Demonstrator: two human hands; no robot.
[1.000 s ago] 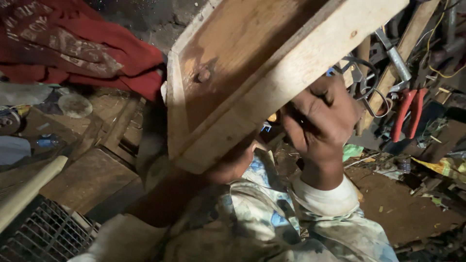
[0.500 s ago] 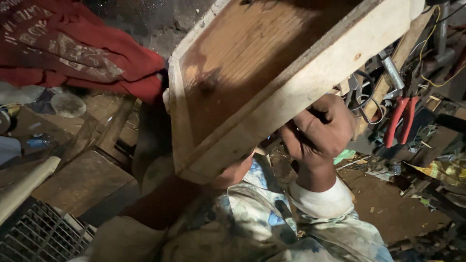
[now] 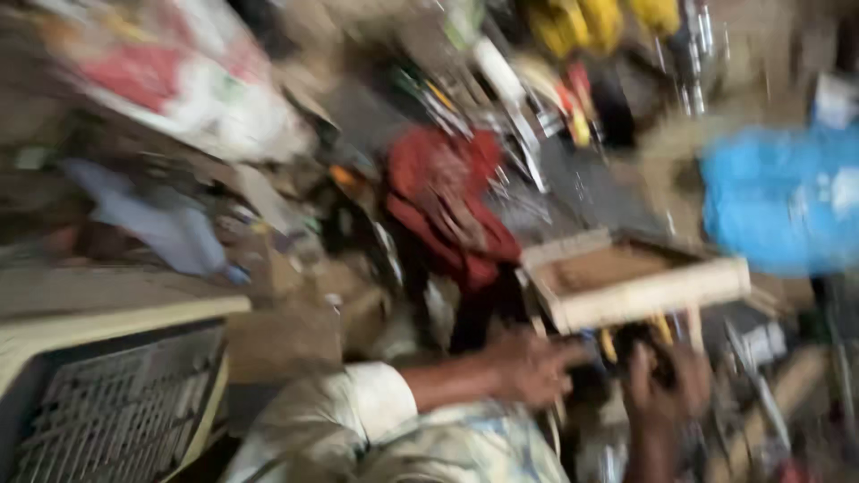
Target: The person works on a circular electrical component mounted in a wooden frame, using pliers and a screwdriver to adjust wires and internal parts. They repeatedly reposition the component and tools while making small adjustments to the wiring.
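Note:
The picture is badly smeared by motion. A shallow wooden frame with a pale front rail lies roughly level, right of centre. My left hand reaches out from a pale sleeve to just below the frame's left corner, fingers loosely curled. Under the frame's right half is my right hand, dark and blurred, with small yellow bits just above it. Whether either hand grips the frame is unclear.
A red cloth lies behind the frame. At the right is a blue sheet or bag. A grey grille box fills the lower left. Yellow objects and scattered tools and clutter lie further back.
The view has swung sharply and blurred. The wooden frame, held up close to the camera before, now sits lower and farther away, with both hands beneath it.

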